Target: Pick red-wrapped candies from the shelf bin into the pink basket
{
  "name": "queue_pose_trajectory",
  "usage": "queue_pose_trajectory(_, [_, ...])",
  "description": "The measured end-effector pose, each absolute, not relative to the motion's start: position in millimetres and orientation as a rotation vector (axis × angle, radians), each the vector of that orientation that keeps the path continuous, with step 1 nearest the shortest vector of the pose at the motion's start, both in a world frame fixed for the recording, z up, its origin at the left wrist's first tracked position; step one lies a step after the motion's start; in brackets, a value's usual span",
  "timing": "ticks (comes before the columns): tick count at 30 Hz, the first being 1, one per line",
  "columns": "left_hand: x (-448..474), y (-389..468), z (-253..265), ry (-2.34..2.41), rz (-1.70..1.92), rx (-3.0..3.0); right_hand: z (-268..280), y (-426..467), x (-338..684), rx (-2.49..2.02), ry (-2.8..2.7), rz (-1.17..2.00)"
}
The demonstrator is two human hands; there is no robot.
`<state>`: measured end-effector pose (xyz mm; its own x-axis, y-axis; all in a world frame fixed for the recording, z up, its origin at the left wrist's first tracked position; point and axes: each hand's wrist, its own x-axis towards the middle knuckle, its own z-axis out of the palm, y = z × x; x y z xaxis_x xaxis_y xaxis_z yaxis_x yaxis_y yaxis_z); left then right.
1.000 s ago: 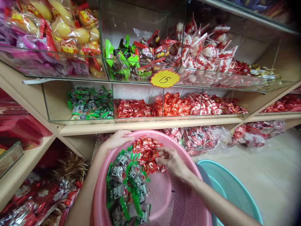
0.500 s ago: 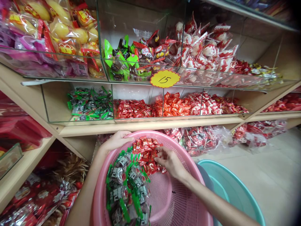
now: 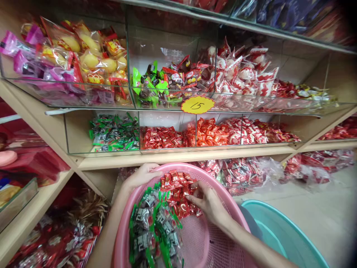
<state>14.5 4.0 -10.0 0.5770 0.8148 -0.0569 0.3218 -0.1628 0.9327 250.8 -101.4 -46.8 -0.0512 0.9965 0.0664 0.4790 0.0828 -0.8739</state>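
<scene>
A pink plastic basket (image 3: 205, 238) with perforated sides stands in front of me below the shelf. My left hand (image 3: 143, 175) grips its rim at the far left. Inside, green-and-clear wrapped candies (image 3: 156, 223) fill the left side. Small red wrapped candies (image 3: 178, 191) lie heaped at the far side. My right hand (image 3: 208, 201) reaches into the basket at the right edge of the red heap. Its thumb and bent fingers are apart and touch the red candies, with none visibly held between them.
Glass-fronted shelf bins hold green candies (image 3: 114, 132), red candies (image 3: 161, 137) and orange candies (image 3: 210, 132). A yellow price tag (image 3: 198, 104) reads 15. A teal basin (image 3: 287, 238) stands at right. Bagged candies (image 3: 242, 173) lie under the shelf.
The view has tilted up slightly, so shelf and basket appear lower. My right hand stays at the red candies, its fingers shifted a little. The left hand keeps its grip on the rim.
</scene>
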Motion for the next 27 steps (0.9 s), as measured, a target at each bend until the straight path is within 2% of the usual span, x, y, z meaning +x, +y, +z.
queue_pose_trajectory(8, [14.4,4.8,-12.3,0.941,0.580,1.725,17.2,-76.8,249.9,-1.470,-1.785,0.601])
queue_pose_trajectory(15, [14.0,5.4,-13.3,0.947,0.596,1.714,68.3,15.7,227.3,-1.498,-2.006,0.172])
queue_pose_trajectory(20, [11.0,8.2,-18.1,0.943,0.612,1.714,75.6,73.3,200.1,-1.960,-2.232,0.012])
queue_pose_trajectory(27, [11.7,8.9,-16.1,0.904,0.616,1.676,64.9,95.7,190.1,-2.152,-2.235,0.051])
